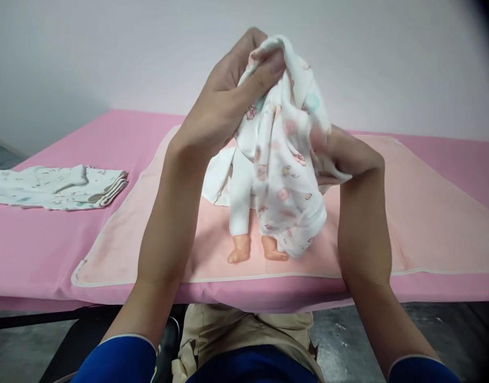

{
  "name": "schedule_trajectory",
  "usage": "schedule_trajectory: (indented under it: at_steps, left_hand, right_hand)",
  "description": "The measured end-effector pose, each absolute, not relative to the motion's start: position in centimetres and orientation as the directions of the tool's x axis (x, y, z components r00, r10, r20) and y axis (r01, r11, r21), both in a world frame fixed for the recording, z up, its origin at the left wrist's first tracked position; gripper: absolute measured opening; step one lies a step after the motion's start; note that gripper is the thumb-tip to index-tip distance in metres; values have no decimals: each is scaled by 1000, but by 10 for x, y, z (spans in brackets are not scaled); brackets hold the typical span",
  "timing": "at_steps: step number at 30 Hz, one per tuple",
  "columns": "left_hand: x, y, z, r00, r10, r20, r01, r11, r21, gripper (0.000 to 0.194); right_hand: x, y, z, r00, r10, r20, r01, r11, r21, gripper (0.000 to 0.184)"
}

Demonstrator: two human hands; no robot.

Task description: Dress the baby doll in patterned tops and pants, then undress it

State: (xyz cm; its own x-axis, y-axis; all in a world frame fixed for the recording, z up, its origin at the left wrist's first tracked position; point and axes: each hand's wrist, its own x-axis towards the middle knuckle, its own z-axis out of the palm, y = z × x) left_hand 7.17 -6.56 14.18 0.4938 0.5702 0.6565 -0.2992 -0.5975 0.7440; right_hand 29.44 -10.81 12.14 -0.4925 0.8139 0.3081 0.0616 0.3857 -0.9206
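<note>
A white baby garment (284,175) printed with small pink and teal figures hangs bunched in the air. At its top, my left hand (244,85) is closed on it, thumb pressed over the fabric. On its right side my right hand (344,151) grips the cloth; its fingers are blurred and partly hidden by folds. Beneath lies a baby doll (240,247) in a white outfit (240,197), its bare feet pointing toward me. The hanging garment covers most of the doll and hides its head.
A pale pink mat (428,213) with a white border lies under the doll on a pink-covered table (60,244). Folded printed baby clothes (60,186) sit at the table's left. A grey-white wall (148,53) rises behind, and a dark chair (88,340) stands below the front edge.
</note>
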Motion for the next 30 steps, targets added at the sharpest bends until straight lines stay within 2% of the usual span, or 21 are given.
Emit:
schedule_trajectory:
  at_steps: [2,3,4,6,8,9,11,13,14,16,17,19,20,23,25,27,30]
  left_hand:
    - [72,-64,140,534,587,609,-243,-583,775,30]
    - [71,-63,140,554,592,585,-216,-577,788,37]
    - [69,-61,139,578,588,565,-200,-570,797,48]
    - [63,-53,136,643,549,534,-184,-566,803,59]
    - [57,-44,132,667,507,546,-189,-594,782,53]
    - [56,-40,130,652,488,580,-207,-622,755,46]
    - [56,-36,128,585,473,659,-257,-662,704,33]
    - [59,-36,128,534,508,676,-258,-663,702,29]
    - [60,-37,128,524,540,659,-234,-652,721,33]
    - [60,-36,127,547,591,593,-191,-602,776,46]
    - [59,-34,126,589,584,558,-183,-576,797,50]
    - [57,-30,124,684,530,501,-185,-538,823,48]
    - [56,-27,123,709,510,487,-181,-535,825,45]
    - [57,-23,120,668,530,522,-174,-572,802,37]
    - [61,-23,119,643,528,555,-201,-583,787,30]
    - [65,-24,118,637,510,578,-247,-575,780,20]
    - [69,-24,116,627,526,575,-251,-562,788,20]
  right_hand:
    - [298,-111,120,-711,656,252,150,492,-857,53]
    - [298,-112,119,-730,625,275,157,546,-823,51]
    - [297,-113,119,-690,640,337,147,580,-801,47]
    - [295,-113,120,-487,725,486,107,602,-791,39]
    - [293,-111,121,-323,780,536,63,583,-810,38]
    - [294,-110,121,-316,797,515,62,558,-827,40]
    - [295,-109,120,-456,802,387,130,490,-862,46]
    - [294,-110,119,-573,768,287,188,464,-866,50]
    - [293,-111,119,-573,762,302,177,474,-862,52]
    - [288,-112,120,-444,779,444,83,529,-845,50]
    - [286,-113,122,-347,788,509,36,554,-832,48]
    - [286,-112,124,-255,802,541,5,560,-828,44]
    - [289,-110,124,-275,810,518,25,545,-838,43]
    - [307,-103,121,-538,777,328,191,491,-850,47]
    - [319,-97,116,-636,736,232,266,491,-830,52]
    - [323,-92,112,-568,760,316,211,505,-837,49]
    - [312,-86,109,-290,817,499,34,530,-847,42]
